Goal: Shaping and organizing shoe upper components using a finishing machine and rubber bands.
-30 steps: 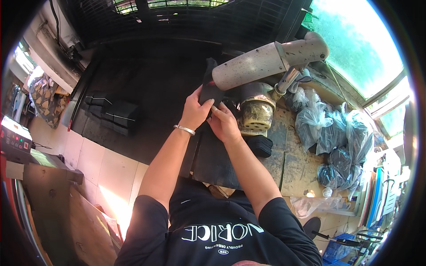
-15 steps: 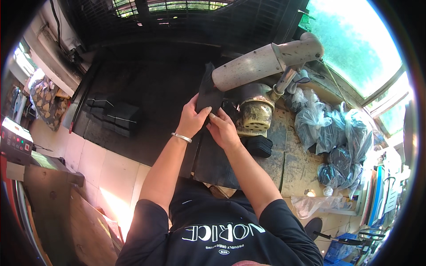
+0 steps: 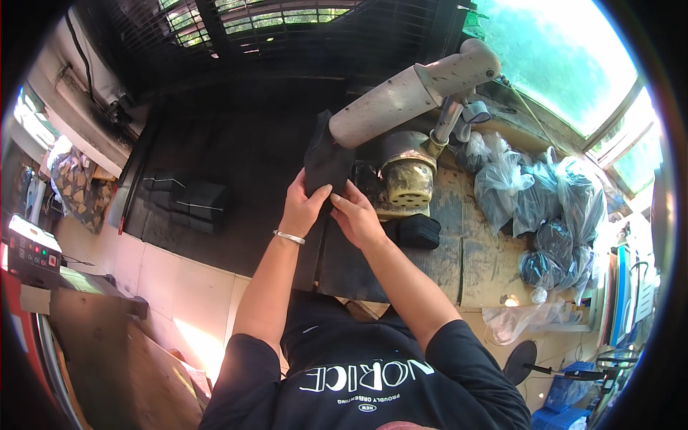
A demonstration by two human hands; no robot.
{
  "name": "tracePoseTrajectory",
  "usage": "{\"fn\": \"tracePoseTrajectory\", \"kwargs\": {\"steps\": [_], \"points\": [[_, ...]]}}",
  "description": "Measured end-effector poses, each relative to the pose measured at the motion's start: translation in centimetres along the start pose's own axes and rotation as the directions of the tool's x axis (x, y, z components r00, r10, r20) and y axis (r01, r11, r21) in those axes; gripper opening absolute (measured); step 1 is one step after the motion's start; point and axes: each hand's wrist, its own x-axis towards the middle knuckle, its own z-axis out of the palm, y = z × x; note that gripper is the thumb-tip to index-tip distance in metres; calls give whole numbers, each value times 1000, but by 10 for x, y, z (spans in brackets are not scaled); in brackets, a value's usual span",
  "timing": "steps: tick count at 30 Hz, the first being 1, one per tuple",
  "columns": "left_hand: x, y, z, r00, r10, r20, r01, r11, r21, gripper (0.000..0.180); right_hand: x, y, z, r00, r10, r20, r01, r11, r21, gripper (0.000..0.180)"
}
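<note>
A flat black piece of material (image 3: 327, 156), perhaps cloth or foam, is held at its near edge by both my hands. My left hand (image 3: 304, 206), with a silver bracelet at the wrist, pinches its near left side, thumb on top. On the near right side, my right hand (image 3: 357, 215) grips it with thumb and fingers. The far part of the piece lies against the rounded end of a pale grey machine arm (image 3: 383, 107). To the right of my right hand sits a small stack of black pieces (image 3: 418, 231).
A dirty yellowish machine part (image 3: 407, 179) with holes stands beneath the arm. Tied bundles of black pieces (image 3: 197, 201) lie on the dark bench (image 3: 244, 143) at left. Clear plastic bags with dark contents (image 3: 530, 193) crowd the right side. A control box (image 3: 34, 247) stands far left.
The black piece has turned so that more of its flat face shows, still against the arm's end. Both hands keep their grip. The whole view has shifted slightly.
</note>
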Motion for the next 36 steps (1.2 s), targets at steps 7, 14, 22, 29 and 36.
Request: {"fn": "tracePoseTrajectory", "kwargs": {"steps": [7, 14, 22, 29, 36], "points": [[-9, -3, -5, 1000, -21, 19, 21, 1000, -5, 37, -4, 6, -1, 1000, -1, -20, 0, 1000, -16, 49], [-16, -5, -9, 1000, -26, 12, 26, 999, -29, 35, -11, 10, 2, 1000, -6, -10, 6, 1000, -25, 49], [-24, -6, -11, 999, -38, 12, 39, 996, -75, 37, -17, 12, 5, 1000, -4, -21, 3, 999, -45, 50], [-28, -8, -14, 999, -41, 23, 43, 994, -101, 40, -20, 16, 3, 1000, -4, -29, 2, 997, -71, 53], [-33, -6, -18, 998, -49, 43, 54, 992, -118, 42, -25, 19, 6, 999, -7, -46, 2, 995, -102, 56]]}}
